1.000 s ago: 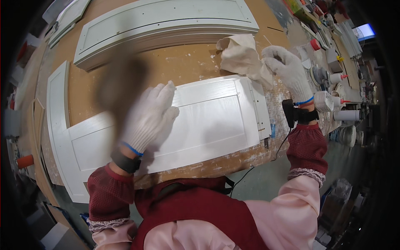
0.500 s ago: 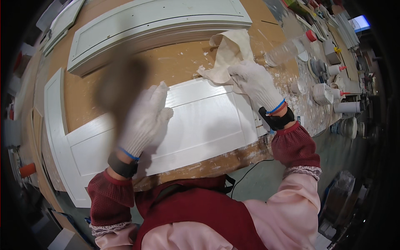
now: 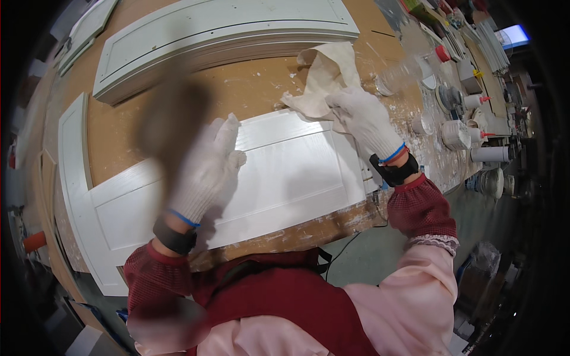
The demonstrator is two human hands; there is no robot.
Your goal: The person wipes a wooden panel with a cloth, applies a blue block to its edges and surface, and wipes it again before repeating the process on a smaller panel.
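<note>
A white panel (image 3: pixel 285 178) with a recessed centre lies across the near side of the bench. My left hand (image 3: pixel 211 160), in a white knit glove, is over its middle with fingers stretched out and nothing seen in it. A dark blurred shape (image 3: pixel 172 121) close to the camera hides that hand's left side, so contact with the panel is hard to judge. At the panel's far right corner, my right hand (image 3: pixel 363 118), gloved the same way, is closed on a cream cloth (image 3: pixel 329 74). The cloth spreads from the fingers onto the panel's far edge and the bench.
Behind lies a stack of pale panels (image 3: pixel 225 26) on the brown bench (image 3: pixel 249 89). Another pale panel (image 3: pixel 74 142) touches the white one at left. To the right are a clear bottle (image 3: pixel 407 72) with a red cap, a white tub (image 3: pixel 456 135) and red-tipped squeeze bottles (image 3: pixel 475 101).
The view has shifted slightly, with the panels a little farther left. Both hands hold almost the same pose, and the cloth remains in my right hand. A blurred patch now covers the left sleeve.
</note>
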